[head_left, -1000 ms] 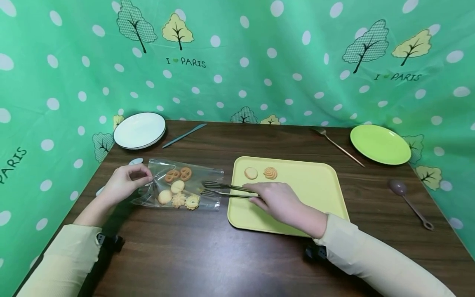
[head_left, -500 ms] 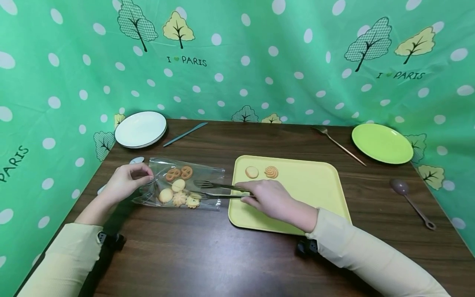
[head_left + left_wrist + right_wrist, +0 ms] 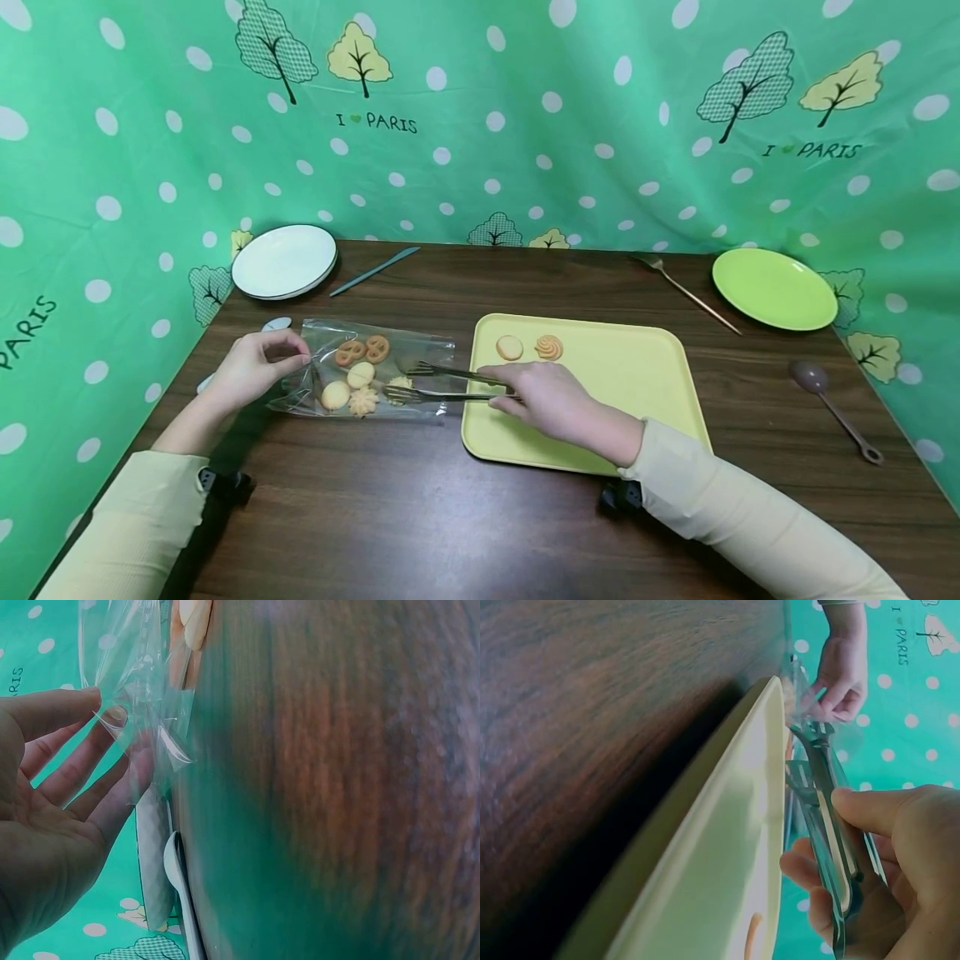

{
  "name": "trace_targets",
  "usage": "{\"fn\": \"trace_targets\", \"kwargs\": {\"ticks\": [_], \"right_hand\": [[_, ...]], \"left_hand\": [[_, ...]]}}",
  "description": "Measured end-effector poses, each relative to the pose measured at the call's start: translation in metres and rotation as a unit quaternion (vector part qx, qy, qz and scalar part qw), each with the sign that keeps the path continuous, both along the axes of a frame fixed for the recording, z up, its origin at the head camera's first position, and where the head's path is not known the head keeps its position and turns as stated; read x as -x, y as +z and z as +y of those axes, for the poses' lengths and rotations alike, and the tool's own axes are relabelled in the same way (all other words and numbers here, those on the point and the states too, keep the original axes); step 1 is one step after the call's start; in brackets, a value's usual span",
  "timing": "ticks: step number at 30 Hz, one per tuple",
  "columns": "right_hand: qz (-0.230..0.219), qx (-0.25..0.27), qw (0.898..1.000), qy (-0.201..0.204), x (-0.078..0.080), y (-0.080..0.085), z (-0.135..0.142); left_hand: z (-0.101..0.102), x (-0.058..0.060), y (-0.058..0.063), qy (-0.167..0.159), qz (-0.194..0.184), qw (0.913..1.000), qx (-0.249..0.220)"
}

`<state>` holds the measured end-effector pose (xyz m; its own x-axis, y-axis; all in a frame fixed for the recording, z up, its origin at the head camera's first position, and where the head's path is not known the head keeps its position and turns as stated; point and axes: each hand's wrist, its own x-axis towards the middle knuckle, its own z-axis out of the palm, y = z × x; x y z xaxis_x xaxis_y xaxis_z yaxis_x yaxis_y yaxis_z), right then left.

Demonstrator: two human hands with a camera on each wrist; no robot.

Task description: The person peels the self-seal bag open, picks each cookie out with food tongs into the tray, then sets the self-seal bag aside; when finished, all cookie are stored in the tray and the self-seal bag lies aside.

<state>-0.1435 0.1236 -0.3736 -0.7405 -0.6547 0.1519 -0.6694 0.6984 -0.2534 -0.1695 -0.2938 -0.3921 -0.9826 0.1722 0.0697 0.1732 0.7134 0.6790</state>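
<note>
My left hand (image 3: 255, 367) pinches the closed-looking left end of a clear plastic bag (image 3: 420, 346) between thumb and fingertips. Inside it lie two pretzel-shaped cookies (image 3: 350, 352), two round cookies (image 3: 335, 395) and a flower-shaped cookie (image 3: 363, 402). My right hand (image 3: 551, 408) grips metal tongs (image 3: 450, 397) with fork-like ends, held over the tray's left edge. The tong tips reach into the bag's right end, near a ring-shaped cookie (image 3: 400, 385) that they partly cover. In the right wrist view, thumb and fingers are around the tongs (image 3: 829, 795).
A yellow tray (image 3: 622, 367) holds a round cookie (image 3: 509, 347) and a swirl cookie (image 3: 549, 347). Behind stand a white plate (image 3: 283, 261), a blue knife (image 3: 375, 272), a copper-coloured fork (image 3: 693, 300) and a green plate (image 3: 774, 288). At right lies a brown spoon (image 3: 840, 421); a pale spoon (image 3: 176, 870) is by my left hand.
The tongs first went further left into the bag, then drew back slightly. The ring-shaped cookie has shifted up and right with their tips. My left hand keeps its place on the bag.
</note>
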Motion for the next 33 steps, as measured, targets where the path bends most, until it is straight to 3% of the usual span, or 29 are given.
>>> {"fn": "trace_targets", "kwargs": {"ticks": [12, 23, 33], "right_hand": [[-0.025, 0.002, 1.0, 0.017, 0.0, -0.003, -0.001], [0.011, -0.009, 1.0, 0.028, -0.002, -0.005, -0.002], [0.006, 0.008, 1.0, -0.001, -0.007, 0.002, 0.012]], "left_hand": [[0.0, -0.001, -0.001, 0.001, -0.003, 1.0, 0.001], [0.001, -0.001, 0.0, -0.001, -0.005, 1.0, 0.004], [0.0, 0.0, 0.0, 0.0, -0.007, 1.0, 0.001]]}}
